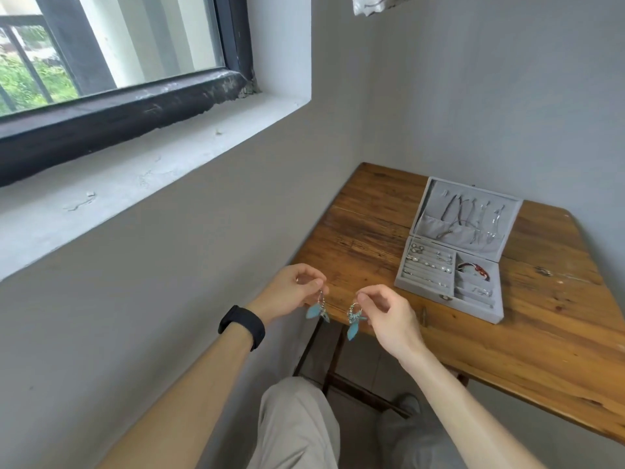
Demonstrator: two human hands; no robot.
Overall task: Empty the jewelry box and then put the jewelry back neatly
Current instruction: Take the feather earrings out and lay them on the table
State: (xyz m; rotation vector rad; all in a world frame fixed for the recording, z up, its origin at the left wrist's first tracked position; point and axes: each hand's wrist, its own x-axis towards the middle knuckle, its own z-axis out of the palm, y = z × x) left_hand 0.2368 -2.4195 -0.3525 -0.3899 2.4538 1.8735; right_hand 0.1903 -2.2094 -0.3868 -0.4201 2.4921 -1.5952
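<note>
Turquoise drop earrings: two. Left earring (pixel 318 310) pinched in the left hand (pixel 291 290) grip; right earring (pixel 354 320) pinched in the right hand (pixel 389 316) grip, both at the tabletop (pixel 541 336) corner. Jewelry box (pixel 447 297): one, grey, lid open, on the wooden tabletop. Grey walls (pixel 473 96); one window (pixel 118 45).

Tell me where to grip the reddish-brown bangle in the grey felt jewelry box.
Pinch the reddish-brown bangle on its visible arc, coming straight down from above: it sits in a walled compartment of the grey felt jewelry box, so sides look blocked. Free a hand first: the left hand and right hand each pinch a turquoise feather earring.
</note>
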